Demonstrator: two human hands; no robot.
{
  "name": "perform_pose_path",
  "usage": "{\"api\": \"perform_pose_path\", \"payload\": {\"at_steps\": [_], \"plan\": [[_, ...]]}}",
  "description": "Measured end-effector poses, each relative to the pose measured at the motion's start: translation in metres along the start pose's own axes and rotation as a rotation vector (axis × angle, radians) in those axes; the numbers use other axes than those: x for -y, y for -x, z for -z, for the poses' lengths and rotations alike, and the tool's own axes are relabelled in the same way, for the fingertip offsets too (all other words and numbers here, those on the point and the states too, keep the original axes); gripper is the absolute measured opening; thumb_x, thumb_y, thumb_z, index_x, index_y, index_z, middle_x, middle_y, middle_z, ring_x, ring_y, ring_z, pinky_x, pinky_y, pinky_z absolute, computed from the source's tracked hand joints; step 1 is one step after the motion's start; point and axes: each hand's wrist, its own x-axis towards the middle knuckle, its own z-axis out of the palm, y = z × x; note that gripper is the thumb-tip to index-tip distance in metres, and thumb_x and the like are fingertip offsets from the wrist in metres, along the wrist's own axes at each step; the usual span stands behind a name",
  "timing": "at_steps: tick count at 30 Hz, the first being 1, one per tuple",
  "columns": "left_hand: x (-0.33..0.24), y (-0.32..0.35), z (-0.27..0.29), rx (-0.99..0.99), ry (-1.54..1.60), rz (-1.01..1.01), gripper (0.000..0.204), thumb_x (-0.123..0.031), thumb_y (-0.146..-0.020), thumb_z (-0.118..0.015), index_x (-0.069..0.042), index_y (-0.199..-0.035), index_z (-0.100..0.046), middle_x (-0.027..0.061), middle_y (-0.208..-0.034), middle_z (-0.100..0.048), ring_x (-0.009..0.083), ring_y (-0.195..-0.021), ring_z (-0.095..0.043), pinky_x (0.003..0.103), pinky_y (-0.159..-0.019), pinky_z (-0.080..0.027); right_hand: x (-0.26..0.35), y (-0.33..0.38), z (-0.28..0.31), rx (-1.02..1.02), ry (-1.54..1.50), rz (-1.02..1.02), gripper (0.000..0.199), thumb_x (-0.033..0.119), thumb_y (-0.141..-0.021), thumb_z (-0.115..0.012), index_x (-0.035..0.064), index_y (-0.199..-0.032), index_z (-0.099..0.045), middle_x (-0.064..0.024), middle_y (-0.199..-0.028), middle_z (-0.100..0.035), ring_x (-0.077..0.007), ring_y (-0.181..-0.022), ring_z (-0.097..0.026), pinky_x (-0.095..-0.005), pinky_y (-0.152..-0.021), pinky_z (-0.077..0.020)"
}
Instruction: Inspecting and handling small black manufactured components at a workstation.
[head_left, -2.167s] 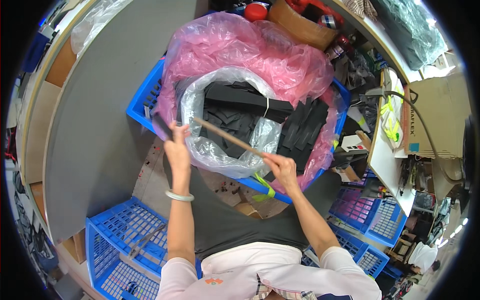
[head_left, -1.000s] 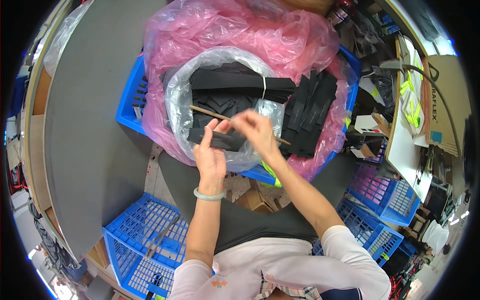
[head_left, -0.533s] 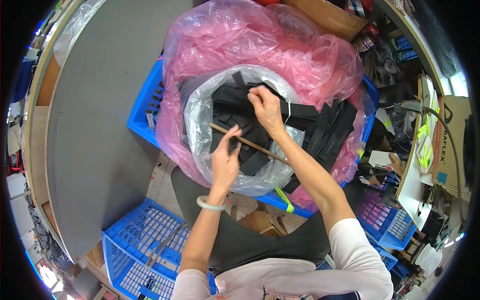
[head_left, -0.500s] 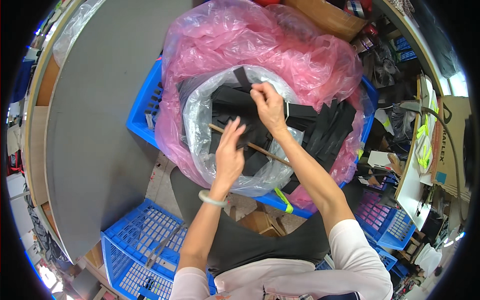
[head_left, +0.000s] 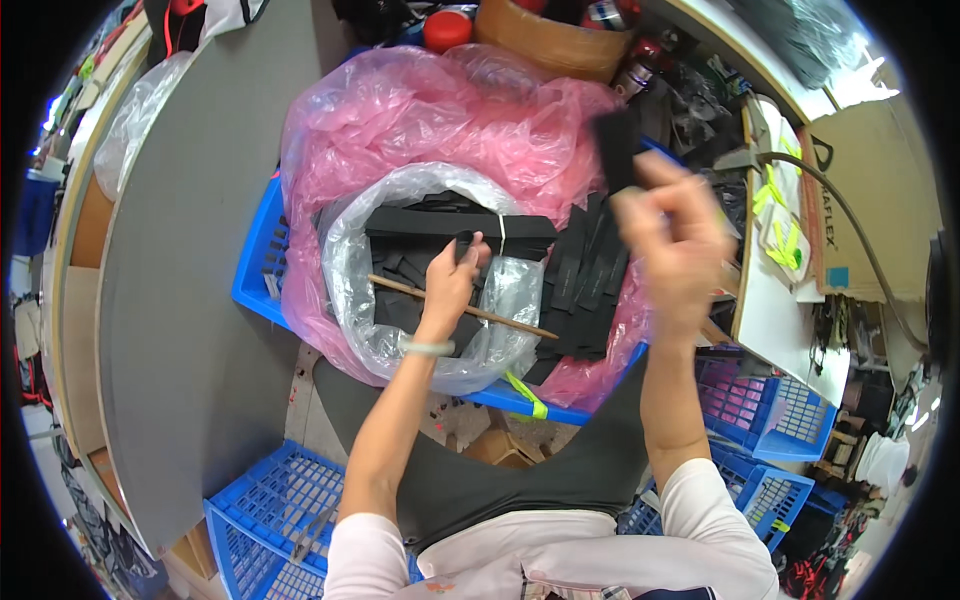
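Observation:
My right hand point(head_left: 675, 235), blurred by motion, is raised over the right side of the pink bag. It grips a black strip point(head_left: 615, 148) that points up and away. Over the clear plastic bag point(head_left: 350, 300), my left hand point(head_left: 448, 290) pinches a curled black strip point(head_left: 463, 244). Just beyond its fingertips lies a bundle of black strips point(head_left: 430, 222) held by a white band. A thin wooden stick point(head_left: 500, 320) crosses the bag, passing by my left hand. More loose black strips point(head_left: 585, 265) are piled to the right, inside the pink plastic bag point(head_left: 420, 110).
A blue crate point(head_left: 256, 255) holds both bags. A grey tabletop point(head_left: 200, 260) curves along the left. More blue crates point(head_left: 280, 500) sit low on both sides. At the back stand a round cardboard tub point(head_left: 550, 40) and a red lid point(head_left: 447, 31); a cardboard box point(head_left: 870, 190) is at the right.
My right hand has swung right and up with a black strip. My left hand has closed on a curled strip. The view has shifted, and the banded bundle shows more fully.

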Motion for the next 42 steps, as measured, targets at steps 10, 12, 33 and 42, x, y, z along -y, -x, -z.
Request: {"api": "perform_pose_path", "payload": {"at_steps": [10,12,33,42], "plan": [[-0.084,0.144,-0.021,-0.043,0.447,-0.038,0.049,-0.006,-0.079,-0.069,0.004,-0.123,-0.050,-0.0012,-0.071,-0.054,0.0063,-0.057,-0.049,0.019,-0.052,-0.039,-0.005,0.127,-0.026,0.563,-0.150,-0.005,0.013,-0.002,-0.068,-0.061,-0.0015,-0.070,-0.049,-0.0178,-0.089,-0.059,-0.0312,-0.069,-0.060,-0.0350,-0.058,-0.0472],[-0.087,0.154,-0.011,0.018,0.264,-0.068,0.044,-0.004,-0.077,-0.069,0.001,-0.118,-0.054,-0.0020,-0.068,-0.053,0.0051,-0.055,-0.049,0.019,-0.048,-0.038,0.002,0.132,-0.019,0.555,-0.150,0.047,0.012,-0.003,-0.068,-0.060,-0.0018,-0.071,-0.049,-0.0166,-0.088,-0.058,-0.0296,-0.067,-0.059,-0.0344,-0.058,-0.0464],[-0.072,0.168,0.020,-0.084,1.273,0.261,0.009,-0.005,-0.089,-0.056,0.000,-0.091,-0.049,0.0099,-0.084,-0.054,0.0214,-0.080,-0.055,0.036,-0.082,-0.048,0.024,0.162,-0.001,0.456,-0.467,-0.320,0.020,-0.002,-0.067,-0.073,0.0001,-0.086,-0.071,-0.0061,-0.089,-0.060,-0.0131,-0.086,-0.058,-0.0256,-0.074,-0.0466],[-0.077,0.167,0.011,-0.329,1.224,0.349,0.030,-0.003,-0.089,-0.055,0.007,-0.111,-0.037,0.0243,-0.111,-0.056,0.0324,-0.108,-0.055,0.040,-0.096,-0.048,0.035,0.167,-0.018,0.333,0.036,0.142,0.009,0.002,-0.068,-0.070,0.0015,-0.069,-0.061,-0.0035,-0.078,-0.057,-0.0181,-0.055,-0.057,-0.0296,-0.047,-0.0433]]}}
